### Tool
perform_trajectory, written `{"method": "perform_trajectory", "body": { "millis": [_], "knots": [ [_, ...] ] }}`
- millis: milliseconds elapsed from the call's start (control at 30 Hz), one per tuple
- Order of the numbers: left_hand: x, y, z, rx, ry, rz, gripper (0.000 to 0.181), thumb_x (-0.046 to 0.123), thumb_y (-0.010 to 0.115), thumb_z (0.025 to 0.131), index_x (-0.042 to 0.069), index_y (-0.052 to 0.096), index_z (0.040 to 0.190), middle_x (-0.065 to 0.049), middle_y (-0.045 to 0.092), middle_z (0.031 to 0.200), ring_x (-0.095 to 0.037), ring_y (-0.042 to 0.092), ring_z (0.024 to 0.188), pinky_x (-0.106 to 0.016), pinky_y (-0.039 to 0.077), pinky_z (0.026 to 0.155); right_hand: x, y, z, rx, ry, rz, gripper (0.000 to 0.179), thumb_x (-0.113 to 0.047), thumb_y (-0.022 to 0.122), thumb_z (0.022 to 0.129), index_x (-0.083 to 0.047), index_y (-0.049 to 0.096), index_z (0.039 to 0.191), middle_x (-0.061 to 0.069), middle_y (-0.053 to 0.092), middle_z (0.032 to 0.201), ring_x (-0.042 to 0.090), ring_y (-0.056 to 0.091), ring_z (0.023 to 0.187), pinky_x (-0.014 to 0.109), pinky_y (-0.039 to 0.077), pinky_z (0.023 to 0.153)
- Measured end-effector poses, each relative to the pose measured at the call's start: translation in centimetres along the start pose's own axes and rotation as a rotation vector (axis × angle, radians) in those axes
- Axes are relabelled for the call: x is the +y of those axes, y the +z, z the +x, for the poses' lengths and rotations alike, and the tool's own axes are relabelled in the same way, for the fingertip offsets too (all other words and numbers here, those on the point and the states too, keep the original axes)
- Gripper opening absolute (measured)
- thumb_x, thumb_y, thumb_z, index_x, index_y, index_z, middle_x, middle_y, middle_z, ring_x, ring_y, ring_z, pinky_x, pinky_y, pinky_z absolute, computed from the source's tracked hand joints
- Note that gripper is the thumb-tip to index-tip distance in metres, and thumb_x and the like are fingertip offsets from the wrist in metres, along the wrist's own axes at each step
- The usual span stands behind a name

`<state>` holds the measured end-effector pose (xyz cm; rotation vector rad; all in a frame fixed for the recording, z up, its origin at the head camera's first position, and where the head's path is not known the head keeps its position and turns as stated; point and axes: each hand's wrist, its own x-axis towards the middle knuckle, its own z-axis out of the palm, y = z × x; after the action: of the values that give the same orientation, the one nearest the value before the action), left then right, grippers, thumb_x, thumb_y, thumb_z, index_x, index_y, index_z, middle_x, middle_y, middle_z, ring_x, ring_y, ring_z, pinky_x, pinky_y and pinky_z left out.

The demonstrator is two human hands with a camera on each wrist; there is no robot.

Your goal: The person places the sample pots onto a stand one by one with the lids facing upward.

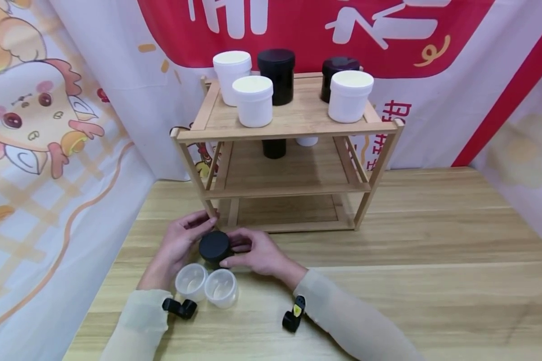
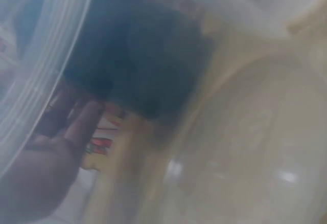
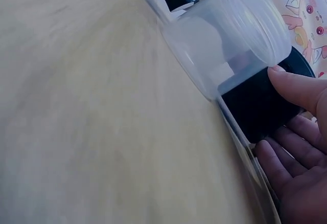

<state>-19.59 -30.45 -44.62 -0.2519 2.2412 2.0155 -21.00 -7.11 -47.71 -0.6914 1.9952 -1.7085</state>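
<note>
A black jar with a black lid (image 1: 214,245) stands on the table at the front left leg of the wooden rack. My right hand (image 1: 262,254) holds it from the right, thumb on the near side and fingers behind; the right wrist view shows the thumb against the black jar (image 3: 260,101). On the jar's other side is my left hand (image 1: 180,243), its fingers extended by the rack leg and its thumb near the lid. Two clear open jars, a left one (image 1: 191,282) and a right one (image 1: 221,288), stand together just in front of the black jar.
The three-tier wooden rack (image 1: 284,190) stands behind the hands. Its top shelf bears white jars (image 1: 255,103) and black jars (image 1: 276,75). On the middle shelf, a black jar (image 1: 274,148) and a white one (image 1: 307,141) are partly hidden. Printed cloth (image 1: 95,75) hangs around the table.
</note>
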Motion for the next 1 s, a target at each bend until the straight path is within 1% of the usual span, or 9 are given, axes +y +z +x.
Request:
{"method": "perform_trajectory", "body": {
  "millis": [167, 267, 367, 500, 600, 667, 833, 900, 1000],
  "knots": [
    [0.0, 0.1, 0.0, -0.006, -0.001, -0.032, 0.063, 0.033, 0.079, 0.100, 0.006, 0.057, 0.153, 0.002, 0.073, 0.142, -0.004, 0.069, 0.125, -0.017, 0.057, 0.107, -0.4, -1.3, -0.9, 0.022, 0.010, -0.009, 0.058, -0.013, 0.093, 0.084, -0.009, 0.069, 0.137, 0.013, 0.075, 0.133, 0.026, 0.073, 0.122, 0.036, 0.061, 0.109],
    [0.1, 0.1, 0.0, -0.001, -0.007, -0.026, 0.064, 0.032, 0.079, 0.101, 0.005, 0.056, 0.154, 0.001, 0.072, 0.143, -0.003, 0.069, 0.124, -0.018, 0.056, 0.109, -0.8, -2.3, -1.5, 0.034, 0.007, -0.007, 0.058, -0.014, 0.093, 0.085, -0.009, 0.069, 0.137, 0.014, 0.075, 0.133, 0.028, 0.074, 0.122, 0.037, 0.062, 0.109],
    [0.1, 0.1, 0.1, 0.003, -0.002, -0.020, 0.064, 0.031, 0.078, 0.101, 0.004, 0.056, 0.154, -0.002, 0.071, 0.145, -0.004, 0.069, 0.124, -0.021, 0.056, 0.111, -1.4, -3.4, -2.3, 0.044, -0.001, -0.004, 0.058, -0.015, 0.093, 0.085, -0.010, 0.068, 0.137, 0.014, 0.074, 0.134, 0.029, 0.073, 0.123, 0.040, 0.061, 0.109],
    [0.1, 0.2, 0.2, -0.006, 0.009, -0.011, 0.064, 0.029, 0.077, 0.102, 0.003, 0.054, 0.155, -0.010, 0.066, 0.151, -0.006, 0.069, 0.126, -0.025, 0.055, 0.113, -2.3, -4.9, -3.6, 0.070, -0.019, -0.008, 0.059, -0.016, 0.093, 0.085, -0.011, 0.068, 0.138, 0.013, 0.073, 0.136, 0.031, 0.072, 0.125, 0.049, 0.059, 0.113],
    [0.1, 0.2, 0.1, -0.010, 0.007, -0.002, 0.064, 0.029, 0.077, 0.102, 0.003, 0.053, 0.155, -0.013, 0.062, 0.155, -0.005, 0.069, 0.125, -0.025, 0.055, 0.114, -3.0, -6.1, -4.4, 0.093, -0.030, -0.020, 0.061, -0.016, 0.094, 0.084, -0.011, 0.068, 0.139, 0.012, 0.073, 0.137, 0.031, 0.070, 0.127, 0.055, 0.056, 0.115],
    [0.1, 0.1, 0.1, -0.009, 0.004, 0.006, 0.064, 0.029, 0.076, 0.103, 0.003, 0.052, 0.156, -0.014, 0.060, 0.156, -0.004, 0.068, 0.124, -0.025, 0.055, 0.114, -3.4, -6.9, -4.8, 0.109, -0.038, -0.024, 0.062, -0.016, 0.094, 0.084, -0.010, 0.067, 0.139, 0.012, 0.072, 0.137, 0.031, 0.070, 0.126, 0.056, 0.056, 0.115],
    [0.1, 0.1, 0.0, -0.013, -0.001, 0.017, 0.064, 0.030, 0.076, 0.103, 0.004, 0.051, 0.157, -0.016, 0.057, 0.159, -0.004, 0.067, 0.125, -0.024, 0.054, 0.114, -4.5, -9.0, -5.7, 0.164, -0.067, -0.032, 0.061, -0.012, 0.093, 0.084, -0.007, 0.067, 0.139, 0.014, 0.073, 0.136, 0.032, 0.071, 0.125, 0.050, 0.058, 0.113],
    [0.1, 0.1, 0.0, -0.013, 0.000, 0.017, 0.064, 0.029, 0.076, 0.103, 0.005, 0.051, 0.157, -0.016, 0.057, 0.159, -0.004, 0.067, 0.125, -0.022, 0.054, 0.113, -4.9, -9.8, -6.0, 0.190, -0.080, -0.030, 0.060, -0.010, 0.092, 0.085, -0.007, 0.067, 0.139, 0.014, 0.073, 0.136, 0.031, 0.071, 0.125, 0.047, 0.059, 0.112],
    [0.1, 0.1, 0.0, -0.010, 0.005, 0.023, 0.064, 0.030, 0.075, 0.103, 0.005, 0.051, 0.156, -0.014, 0.059, 0.158, -0.003, 0.067, 0.124, -0.022, 0.055, 0.112, -5.1, -10.9, -6.6, 0.224, -0.085, -0.031, 0.058, -0.012, 0.092, 0.085, -0.009, 0.068, 0.138, 0.012, 0.073, 0.137, 0.029, 0.071, 0.125, 0.044, 0.061, 0.110]
  ]
}}
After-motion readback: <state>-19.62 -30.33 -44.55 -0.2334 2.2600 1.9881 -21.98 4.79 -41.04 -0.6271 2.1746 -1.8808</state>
